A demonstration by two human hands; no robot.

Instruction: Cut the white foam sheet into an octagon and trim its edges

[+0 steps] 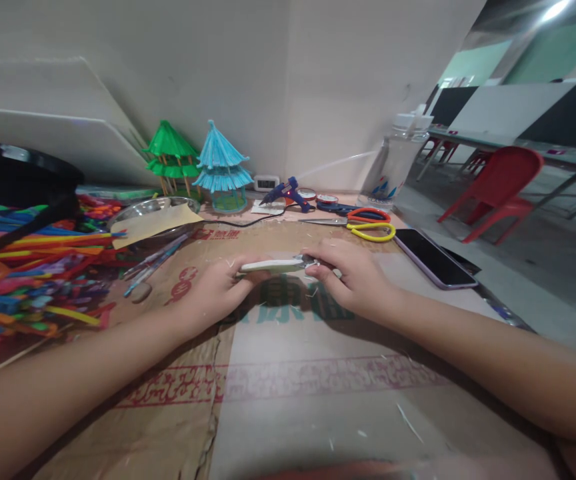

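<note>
My left hand (pixel 223 287) is closed around the pale handles of what look like small pliers (pixel 281 265), held level above the cardboard. Their grey metal head points right and meets the fingertips of my right hand (pixel 345 273). That hand is closed in a pinch at the head; a small whitish bit shows by its fingers, too blurred to name. Thin white scraps (pixel 409 423) lie scattered on the sheet below.
Fuzzy coloured stems (pixel 33 267) pile up at left beside a clear bowl (pixel 155 212). Behind stand green (pixel 172 157) and blue (pixel 223 167) pagoda models, a glue gun (pixel 288 191) and a bottle (pixel 393 163). Scissors (pixel 368 225) and a phone (pixel 435 259) lie at right.
</note>
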